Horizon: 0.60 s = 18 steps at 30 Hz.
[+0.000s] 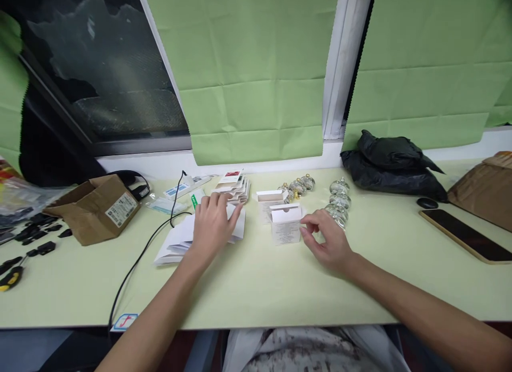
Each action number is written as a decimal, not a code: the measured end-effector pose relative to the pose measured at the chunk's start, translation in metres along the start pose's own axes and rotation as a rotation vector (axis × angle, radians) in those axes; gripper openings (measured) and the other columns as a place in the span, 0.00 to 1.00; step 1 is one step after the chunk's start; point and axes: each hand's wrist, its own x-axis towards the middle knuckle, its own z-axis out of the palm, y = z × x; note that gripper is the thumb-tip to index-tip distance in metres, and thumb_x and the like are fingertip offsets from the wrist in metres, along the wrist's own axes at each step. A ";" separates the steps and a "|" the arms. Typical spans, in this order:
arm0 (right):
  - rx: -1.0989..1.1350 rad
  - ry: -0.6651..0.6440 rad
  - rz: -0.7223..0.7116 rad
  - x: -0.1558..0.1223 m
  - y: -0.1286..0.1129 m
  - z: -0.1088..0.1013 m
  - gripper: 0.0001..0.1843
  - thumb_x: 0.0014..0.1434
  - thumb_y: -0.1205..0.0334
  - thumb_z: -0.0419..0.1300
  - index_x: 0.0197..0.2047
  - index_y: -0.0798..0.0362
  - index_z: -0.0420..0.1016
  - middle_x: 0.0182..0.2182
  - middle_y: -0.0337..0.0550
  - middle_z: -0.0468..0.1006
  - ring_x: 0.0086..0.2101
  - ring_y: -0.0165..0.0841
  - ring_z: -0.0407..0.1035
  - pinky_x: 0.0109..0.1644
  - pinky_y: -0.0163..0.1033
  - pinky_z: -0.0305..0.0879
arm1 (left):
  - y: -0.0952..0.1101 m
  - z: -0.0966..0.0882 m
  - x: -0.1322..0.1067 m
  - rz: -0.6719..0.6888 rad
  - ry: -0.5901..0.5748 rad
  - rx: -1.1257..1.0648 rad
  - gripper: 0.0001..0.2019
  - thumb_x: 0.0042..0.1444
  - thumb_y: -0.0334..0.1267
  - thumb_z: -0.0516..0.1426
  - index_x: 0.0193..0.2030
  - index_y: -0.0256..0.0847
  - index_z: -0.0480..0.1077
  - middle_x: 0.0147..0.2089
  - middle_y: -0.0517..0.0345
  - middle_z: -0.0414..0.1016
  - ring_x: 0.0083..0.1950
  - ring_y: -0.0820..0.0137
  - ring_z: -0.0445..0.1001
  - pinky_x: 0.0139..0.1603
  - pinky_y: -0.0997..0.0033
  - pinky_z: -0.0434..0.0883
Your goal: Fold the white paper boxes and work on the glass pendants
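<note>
My left hand (215, 222) lies over a pile of folded white card or paper (176, 245), its thumb apart from the other fingers. My right hand (326, 236) is at the right edge of a small white box (286, 229), fingers loosely curled and thumb and index tips a little apart. That box stands upright on the table with its top flap up and fine print on its front. Just behind it is a second white box (270, 197), its top open. Shiny silver ornaments (340, 187) stand in a row beyond my right hand, and more silver-and-gold ornaments (307, 182) sit behind the boxes.
A stack of printed cards (236, 186) lies behind the paper pile. On the left are a brown carton (94, 209), a black cable (138, 260) and a yellow-black tool (11, 278). Black plastic bags (394, 172), a phone (468, 236) and another brown carton (486, 188) occupy the right side.
</note>
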 end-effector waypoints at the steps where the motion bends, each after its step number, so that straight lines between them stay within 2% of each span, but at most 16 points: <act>1: 0.019 -0.017 -0.007 -0.001 -0.001 0.001 0.11 0.69 0.70 0.58 0.52 0.47 0.68 0.33 0.39 0.69 0.33 0.36 0.64 0.39 0.44 0.63 | -0.002 0.001 -0.001 -0.030 -0.045 0.113 0.23 0.70 0.54 0.54 0.58 0.36 0.71 0.53 0.36 0.75 0.54 0.44 0.70 0.52 0.48 0.67; 3: 0.035 -0.034 0.000 -0.003 -0.002 0.003 0.12 0.69 0.70 0.58 0.52 0.46 0.68 0.33 0.39 0.69 0.33 0.36 0.64 0.39 0.43 0.64 | -0.004 0.007 -0.005 -0.056 -0.148 0.244 0.30 0.66 0.60 0.56 0.59 0.31 0.71 0.54 0.30 0.74 0.55 0.39 0.69 0.51 0.46 0.66; 5: 0.027 -0.031 0.043 -0.002 -0.002 0.004 0.12 0.70 0.69 0.58 0.54 0.46 0.67 0.34 0.39 0.68 0.34 0.36 0.65 0.40 0.44 0.64 | -0.001 0.013 -0.010 -0.048 -0.235 0.265 0.32 0.65 0.61 0.57 0.57 0.30 0.72 0.51 0.29 0.75 0.55 0.37 0.69 0.52 0.45 0.65; 8: 0.003 0.017 0.178 0.000 -0.002 0.005 0.17 0.68 0.65 0.61 0.58 0.45 0.65 0.41 0.42 0.68 0.36 0.37 0.65 0.41 0.45 0.67 | 0.004 0.019 -0.013 -0.049 -0.250 0.202 0.30 0.67 0.56 0.57 0.61 0.29 0.69 0.55 0.28 0.74 0.58 0.36 0.69 0.55 0.42 0.64; 12: 0.052 0.068 0.384 0.002 -0.001 0.007 0.34 0.64 0.56 0.67 0.67 0.45 0.55 0.55 0.51 0.65 0.37 0.36 0.66 0.41 0.46 0.70 | 0.009 0.020 -0.001 -0.071 -0.171 -0.074 0.33 0.69 0.51 0.55 0.74 0.35 0.54 0.66 0.33 0.70 0.65 0.42 0.67 0.61 0.43 0.64; 15: 0.128 -0.011 0.516 0.003 0.001 0.010 0.43 0.63 0.52 0.69 0.71 0.42 0.49 0.58 0.51 0.68 0.35 0.35 0.68 0.42 0.46 0.72 | 0.013 0.022 0.008 -0.036 -0.181 -0.285 0.40 0.65 0.50 0.62 0.76 0.43 0.48 0.69 0.39 0.69 0.69 0.46 0.67 0.64 0.45 0.65; 18: 0.194 -0.087 0.587 0.002 0.004 0.014 0.45 0.62 0.52 0.69 0.73 0.42 0.47 0.56 0.49 0.72 0.38 0.36 0.72 0.45 0.46 0.73 | 0.018 0.025 0.014 -0.016 -0.224 -0.427 0.42 0.63 0.47 0.64 0.77 0.47 0.46 0.71 0.41 0.68 0.68 0.48 0.69 0.65 0.46 0.66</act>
